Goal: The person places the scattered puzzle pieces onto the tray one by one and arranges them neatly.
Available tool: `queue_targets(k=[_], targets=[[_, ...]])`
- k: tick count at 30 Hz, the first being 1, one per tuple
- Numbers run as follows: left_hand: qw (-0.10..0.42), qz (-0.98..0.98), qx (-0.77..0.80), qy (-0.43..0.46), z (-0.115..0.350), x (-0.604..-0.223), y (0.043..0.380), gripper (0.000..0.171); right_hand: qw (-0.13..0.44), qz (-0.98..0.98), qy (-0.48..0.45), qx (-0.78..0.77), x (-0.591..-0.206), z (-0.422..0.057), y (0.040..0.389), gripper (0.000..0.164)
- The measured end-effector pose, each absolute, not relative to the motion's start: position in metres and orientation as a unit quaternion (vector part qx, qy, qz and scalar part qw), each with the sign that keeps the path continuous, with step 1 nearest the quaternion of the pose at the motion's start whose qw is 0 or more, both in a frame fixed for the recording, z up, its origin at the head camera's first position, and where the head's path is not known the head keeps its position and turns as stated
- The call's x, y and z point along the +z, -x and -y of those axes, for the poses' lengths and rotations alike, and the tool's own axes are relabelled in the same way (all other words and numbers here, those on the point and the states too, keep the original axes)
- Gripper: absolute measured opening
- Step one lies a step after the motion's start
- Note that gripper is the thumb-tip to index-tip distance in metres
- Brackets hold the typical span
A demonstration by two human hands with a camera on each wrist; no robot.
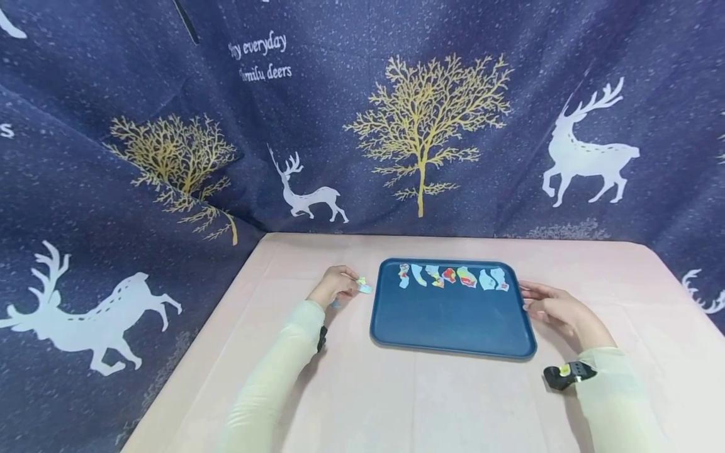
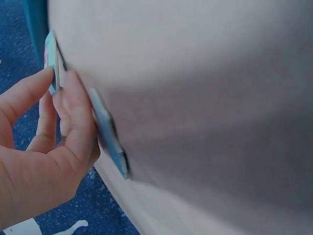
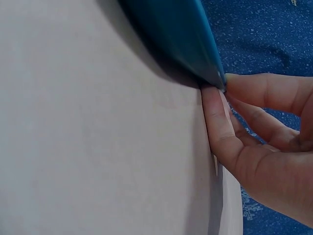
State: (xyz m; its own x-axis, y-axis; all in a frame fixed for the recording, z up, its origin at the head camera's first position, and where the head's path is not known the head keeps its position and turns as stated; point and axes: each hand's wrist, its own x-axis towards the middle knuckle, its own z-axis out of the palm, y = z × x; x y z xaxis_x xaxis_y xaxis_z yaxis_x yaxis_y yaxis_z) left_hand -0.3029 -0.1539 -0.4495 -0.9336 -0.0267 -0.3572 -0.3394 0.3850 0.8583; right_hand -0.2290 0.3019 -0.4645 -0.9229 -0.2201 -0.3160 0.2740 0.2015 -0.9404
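Note:
My left hand [image 1: 338, 284] is just off the tray's left side. Between thumb and fingertips it pinches a flat printed piece [image 1: 364, 287], pale blue with a touch of yellow; the left wrist view shows this piece [image 2: 53, 61] nearly edge-on. A second flat blue piece [image 2: 110, 134] shows close beside the lower fingers; I cannot tell whether they hold it. At the right side of the dark blue tray [image 1: 447, 324], my right hand [image 1: 557, 308] grips the rim. In the right wrist view the thumb and fingertips meet around the tray's edge [image 3: 195, 54].
Several irregular, colourful flat pieces [image 1: 467, 277] lie in a row along the tray's far side. A pale pink cloth [image 1: 362, 402] covers the table. Behind it hangs a dark blue curtain [image 1: 317, 138] with deer and trees. A black wrist strap [image 1: 569, 374] circles the right wrist.

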Motion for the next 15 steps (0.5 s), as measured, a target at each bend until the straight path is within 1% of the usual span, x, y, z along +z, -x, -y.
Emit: queue_targets(k=[5,10,15], targets=[[0.144,-0.788,0.591,0.096,0.1561,-0.4518,0.3069,0.027,0.197,-0.753,-0.012,-0.628,-0.4670,-0.3031,0.2302,0.082],[0.156,-0.756,0.624,0.116,0.1553,-0.4509,0.3104,0.032,0.196,-0.754,-0.010,-0.627,-0.4674,-0.3031,0.2309,0.082],[0.154,-0.736,0.646,0.128,0.1513,-0.4452,0.3111,0.040,0.196,-0.751,-0.009,-0.631,-0.4664,-0.3026,0.2301,0.082]])
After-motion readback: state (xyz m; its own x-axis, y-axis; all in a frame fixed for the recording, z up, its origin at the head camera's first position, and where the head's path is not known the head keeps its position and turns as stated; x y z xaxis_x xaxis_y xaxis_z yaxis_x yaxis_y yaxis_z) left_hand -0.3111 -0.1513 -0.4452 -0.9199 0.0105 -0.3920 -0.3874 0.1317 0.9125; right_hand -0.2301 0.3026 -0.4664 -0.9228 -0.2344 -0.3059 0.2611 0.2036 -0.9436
